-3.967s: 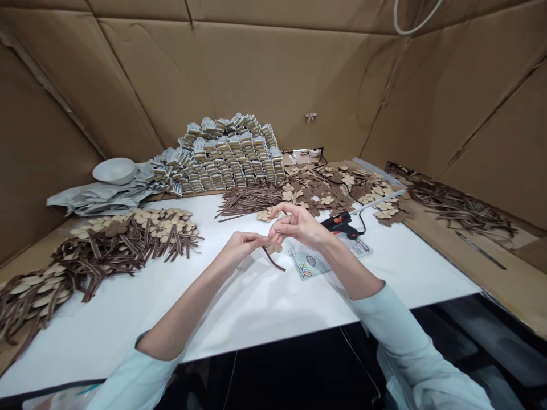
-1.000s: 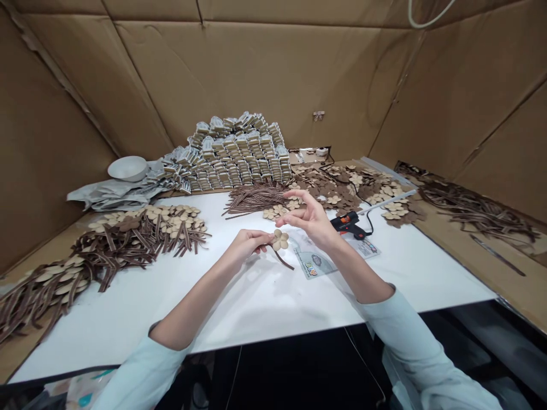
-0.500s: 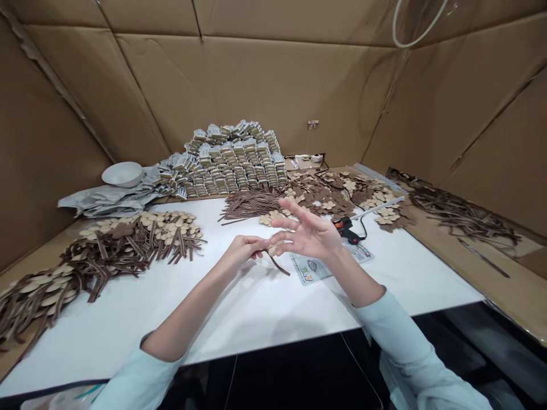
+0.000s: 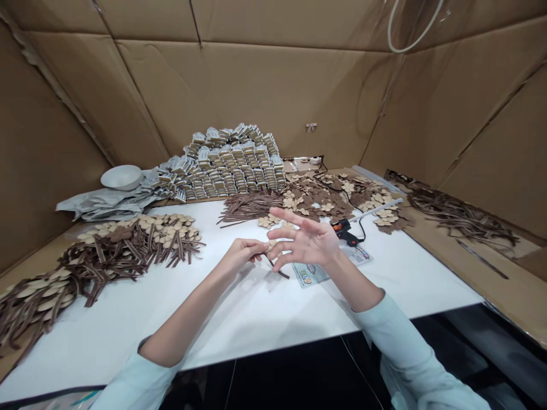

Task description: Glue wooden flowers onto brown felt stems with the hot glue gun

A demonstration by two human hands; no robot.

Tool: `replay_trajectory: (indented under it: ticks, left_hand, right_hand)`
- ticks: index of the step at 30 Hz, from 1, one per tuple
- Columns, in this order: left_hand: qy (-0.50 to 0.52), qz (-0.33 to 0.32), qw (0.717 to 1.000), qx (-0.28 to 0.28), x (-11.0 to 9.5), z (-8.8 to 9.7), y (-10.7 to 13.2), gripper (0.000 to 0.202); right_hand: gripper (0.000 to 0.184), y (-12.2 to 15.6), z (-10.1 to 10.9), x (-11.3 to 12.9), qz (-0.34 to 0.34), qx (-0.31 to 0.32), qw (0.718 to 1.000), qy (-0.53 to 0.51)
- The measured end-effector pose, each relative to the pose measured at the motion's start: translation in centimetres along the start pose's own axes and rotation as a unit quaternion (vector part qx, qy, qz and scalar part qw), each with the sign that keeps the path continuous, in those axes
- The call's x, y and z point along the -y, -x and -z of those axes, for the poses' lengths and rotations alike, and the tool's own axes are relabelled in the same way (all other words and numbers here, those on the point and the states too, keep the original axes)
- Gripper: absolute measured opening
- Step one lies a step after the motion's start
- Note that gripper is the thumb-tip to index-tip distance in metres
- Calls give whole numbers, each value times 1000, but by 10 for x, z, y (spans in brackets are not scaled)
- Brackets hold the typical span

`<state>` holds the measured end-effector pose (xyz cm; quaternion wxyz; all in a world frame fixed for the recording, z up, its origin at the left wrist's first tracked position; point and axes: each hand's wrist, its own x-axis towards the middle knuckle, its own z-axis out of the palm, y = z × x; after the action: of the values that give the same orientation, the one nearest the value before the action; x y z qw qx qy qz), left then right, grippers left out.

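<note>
Right now the left hand (image 4: pixel 241 254) is closed in a firm-looking pinch on a brown ribbon strip (image 4: pixel 278 272), and a small tan flower cutout (image 4: pixel 272 245) sits at the fingertips, partly hidden. Whether the two are joined, I can't tell. The right hand (image 4: pixel 305 242) is open with its fingers spread, gripping nothing, just beside the flower. Both hands are above the white table (image 4: pixel 128 347).

The main risk is that small pinch: if the fingers slacken, the flower could twist or drop among the loose pieces. An open hand this close could also bump it. Just past the right hand lies a glue gun (image 4: pixel 344 232) — a wide reach could knock it or snag its cord (image 4: pixel 363 230), and a plastic bag (image 4: pixel 310 275) lies right under the wrist.
</note>
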<state>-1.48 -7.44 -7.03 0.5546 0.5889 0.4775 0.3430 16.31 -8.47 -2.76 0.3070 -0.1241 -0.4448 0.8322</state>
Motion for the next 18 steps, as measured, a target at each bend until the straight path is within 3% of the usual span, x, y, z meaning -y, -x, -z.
replay_trajectory:
  ticks: [6, 18]
  left_hand:
    - [1, 8, 1000, -7, -11, -3, 6, 22]
    - [0, 20, 1000, -16, -12, -6, 8, 18]
  right_hand:
    - [60, -1, 1, 0, -17, -26, 1000, -1]
    - [63, -3, 6, -2, -45, -59, 997, -22]
